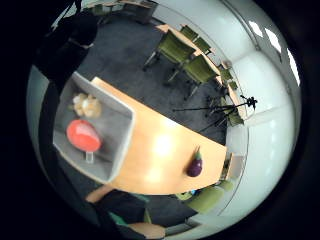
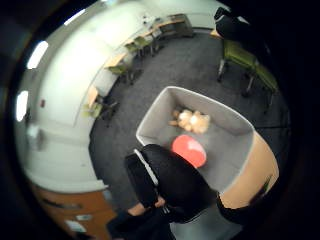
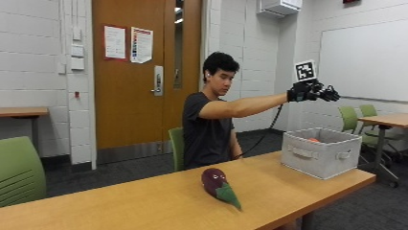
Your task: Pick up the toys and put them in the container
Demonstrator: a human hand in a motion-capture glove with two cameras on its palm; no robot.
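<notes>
A grey fabric container (image 3: 319,152) stands at the right end of the wooden table (image 3: 153,201). My gloved right hand (image 3: 312,92) is raised high above it, fingers spread and holding nothing. Inside the container (image 1: 117,135) lie a red toy (image 1: 83,135) and a cream plush toy (image 1: 86,105); both also show in the thumb side view, the red toy (image 2: 190,150) and the cream plush (image 2: 193,120). A purple eggplant plush (image 3: 218,185) with a green top lies on the table to the left of the container, also seen far off as the eggplant (image 1: 195,165).
Green chairs (image 3: 19,170) stand at the left and behind the table. Another table with chairs (image 3: 379,122) is at the right. The container (image 2: 160,107) sits close to the table's end, with dark carpet (image 2: 190,65) beyond.
</notes>
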